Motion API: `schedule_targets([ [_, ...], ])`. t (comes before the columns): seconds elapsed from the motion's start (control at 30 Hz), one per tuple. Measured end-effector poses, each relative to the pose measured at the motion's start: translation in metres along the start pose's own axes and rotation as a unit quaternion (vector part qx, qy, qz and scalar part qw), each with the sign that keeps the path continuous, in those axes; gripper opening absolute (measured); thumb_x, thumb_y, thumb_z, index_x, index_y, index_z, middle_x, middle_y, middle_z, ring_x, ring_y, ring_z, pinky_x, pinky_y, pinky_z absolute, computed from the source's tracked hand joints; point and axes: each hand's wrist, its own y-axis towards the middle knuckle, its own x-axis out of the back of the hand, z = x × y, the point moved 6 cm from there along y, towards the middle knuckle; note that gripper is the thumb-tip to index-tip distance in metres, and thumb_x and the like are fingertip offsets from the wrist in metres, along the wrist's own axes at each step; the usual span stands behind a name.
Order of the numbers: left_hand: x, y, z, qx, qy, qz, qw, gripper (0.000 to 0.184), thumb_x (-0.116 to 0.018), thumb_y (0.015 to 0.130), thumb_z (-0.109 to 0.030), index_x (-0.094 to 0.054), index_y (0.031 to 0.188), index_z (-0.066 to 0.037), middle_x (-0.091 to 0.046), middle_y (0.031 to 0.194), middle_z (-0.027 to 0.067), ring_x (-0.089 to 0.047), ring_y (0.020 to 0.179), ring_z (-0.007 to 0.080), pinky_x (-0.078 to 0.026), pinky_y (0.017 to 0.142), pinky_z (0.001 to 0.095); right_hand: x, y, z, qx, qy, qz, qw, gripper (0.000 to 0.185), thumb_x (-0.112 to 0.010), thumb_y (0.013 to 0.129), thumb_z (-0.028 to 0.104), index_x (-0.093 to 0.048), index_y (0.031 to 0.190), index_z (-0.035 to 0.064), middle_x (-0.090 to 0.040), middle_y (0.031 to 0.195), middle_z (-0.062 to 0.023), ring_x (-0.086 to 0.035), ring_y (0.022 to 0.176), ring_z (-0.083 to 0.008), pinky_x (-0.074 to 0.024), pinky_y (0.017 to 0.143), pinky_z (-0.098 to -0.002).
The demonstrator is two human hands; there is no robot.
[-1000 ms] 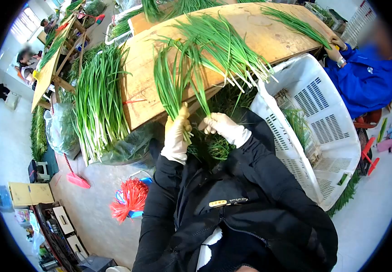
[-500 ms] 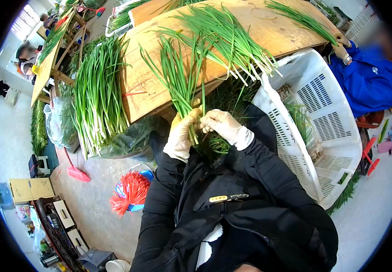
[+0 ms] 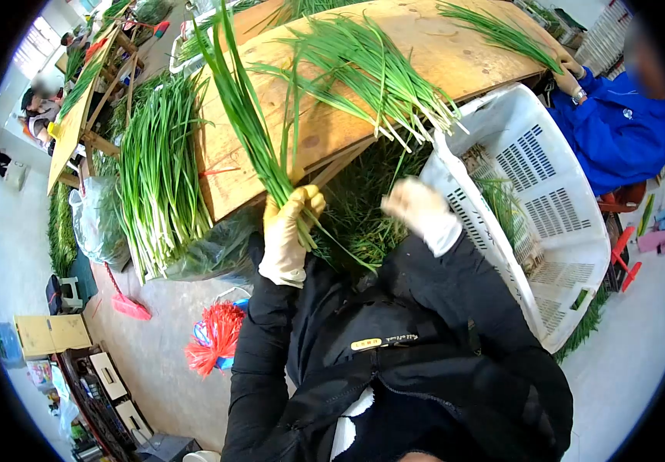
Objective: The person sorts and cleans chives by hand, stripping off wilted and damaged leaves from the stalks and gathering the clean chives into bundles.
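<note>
In a pale glove, my left hand [image 3: 290, 227] is closed around a bunch of Chinese chives [image 3: 252, 135], its green leaves pointing up over the board and its stem ends by my lap. One loose blade trails from that hand down toward the right. My right hand [image 3: 419, 208], also gloved, is off to the right, apart from the bunch; motion blur hides its fingers. A spread pile of chives [image 3: 382, 73] lies on the wooden board [image 3: 236, 165] ahead. At the left edge hangs a thick heap of chives [image 3: 162, 169].
A white plastic basket [image 3: 533, 308] with some greens stands at my right. Beyond it a person in a blue jacket [image 3: 617, 127] has both hands on chives [image 3: 502, 35]. Leaf scraps [image 3: 363, 215] lie below the board. Red ties [image 3: 221, 331] and a pink broom [image 3: 130, 306] are left.
My right hand has moved away from my left, rightward toward the basket. The bunch in my left hand has swung up and left, more upright and gathered.
</note>
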Motion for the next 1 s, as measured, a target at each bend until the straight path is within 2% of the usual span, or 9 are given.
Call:
schedule_targets([
  [0.07,0.005,-0.002,0.023,0.11,-0.053,-0.022,0.992,0.031,-0.057,0.081,-0.01,-0.047,0.109,0.0,-0.056,0.084,0.0083,-0.052,0.063,0.0136,-0.046,0.057,0.024,0.05,0.024,0.011,-0.021,-0.054,-0.106,0.993,0.03,-0.06,0.077,0.033,-0.055,0.072,0.004,-0.056,0.072,-0.011,-0.055,0.069,-0.0247,-0.0433,0.063,-0.0368],
  [0.13,0.006,-0.006,0.044,0.206,-0.158,0.011,0.966,0.031,-0.058,0.081,-0.014,-0.05,0.107,0.0,-0.057,0.079,0.0047,-0.052,0.059,0.0109,-0.045,0.055,0.022,0.062,0.044,0.022,0.112,-0.198,-0.256,0.939,0.026,-0.063,0.074,0.029,-0.057,0.075,0.0039,-0.058,0.068,-0.0114,-0.06,0.064,-0.026,-0.0472,0.055,-0.0348],
  [0.27,-0.025,-0.008,0.025,0.202,-0.195,0.069,0.957,0.027,-0.058,0.083,-0.022,-0.054,0.094,0.001,-0.042,0.055,-0.0051,-0.037,0.046,0.0038,-0.034,0.044,0.0169,0.048,0.103,0.008,-0.038,-0.278,-0.083,0.956,0.012,-0.059,0.072,0.016,-0.065,0.073,0.0056,-0.063,0.07,-0.0139,-0.064,0.066,-0.0269,-0.0493,0.055,-0.0371],
  [0.33,-0.029,-0.006,0.005,0.141,-0.228,0.06,0.962,0.027,-0.054,0.085,-0.025,-0.055,0.09,0.002,-0.035,0.051,-0.0059,-0.03,0.045,0.0031,-0.028,0.042,0.0166,0.067,0.098,0.012,0.003,-0.217,-0.095,0.971,0.015,-0.054,0.075,0.015,-0.064,0.07,0.004,-0.063,0.069,-0.0132,-0.063,0.063,-0.0258,-0.0482,0.055,-0.0337],
  [0.4,-0.018,0.001,-0.001,0.112,-0.173,0.034,0.978,0.026,-0.054,0.085,-0.023,-0.054,0.095,0.002,-0.034,0.052,-0.0063,-0.031,0.046,0.0026,-0.029,0.042,0.0162,0.086,0.071,0.024,0.088,0.11,-0.081,0.987,0.022,-0.05,0.082,0.02,-0.061,0.076,0.002,-0.062,0.066,-0.0091,-0.059,0.058,-0.0178,-0.0449,0.053,-0.0307],
  [0.47,-0.011,0.007,0.002,0.101,-0.12,-0.004,0.988,0.037,-0.058,0.083,-0.019,-0.049,0.113,-0.001,-0.058,0.084,0.0011,-0.04,0.05,0.001,-0.039,0.049,0.0136,0.06,0.05,0.019,0.027,0.418,0.009,0.908,0.02,-0.045,0.088,0.016,-0.059,0.083,0.0022,-0.062,0.075,-0.0033,-0.053,0.058,-0.0048,-0.0396,0.049,-0.0168],
  [0.53,-0.019,0.016,0.01,0.111,-0.132,0.075,0.982,0.043,-0.058,0.082,-0.018,-0.043,0.119,-0.002,-0.055,0.11,0.0086,-0.043,0.052,0.0006,-0.042,0.053,0.0132,0.024,0.026,0.03,-0.008,0.514,0.058,0.856,0.018,-0.046,0.088,0.014,-0.059,0.084,0.0024,-0.061,0.078,-0.003,-0.052,0.059,-0.0039,-0.0384,0.049,-0.0146],
  [0.73,-0.014,0.022,0.024,0.136,-0.03,0.027,0.99,0.036,-0.062,0.077,-0.008,-0.052,0.11,0.003,-0.062,0.093,0.0055,-0.043,0.05,0.0011,-0.036,0.045,0.0143,-0.049,-0.008,0.047,0.043,0.55,0.216,0.805,0.022,-0.052,0.086,0.024,-0.059,0.088,0.0029,-0.061,0.076,-0.0006,-0.054,0.065,-0.0045,-0.0395,0.053,-0.0156],
  [1.0,-0.015,0.009,0.026,0.123,-0.007,0.006,0.992,0.032,-0.057,0.081,-0.009,-0.052,0.109,0.004,-0.063,0.092,0.0085,-0.046,0.053,0.0019,-0.037,0.046,0.014,-0.049,0.017,0.05,0.041,0.6,0.118,0.79,0.018,-0.054,0.084,0.021,-0.057,0.081,0.0033,-0.06,0.072,0.0005,-0.05,0.06,-0.0042,-0.0383,0.055,-0.0165],
])
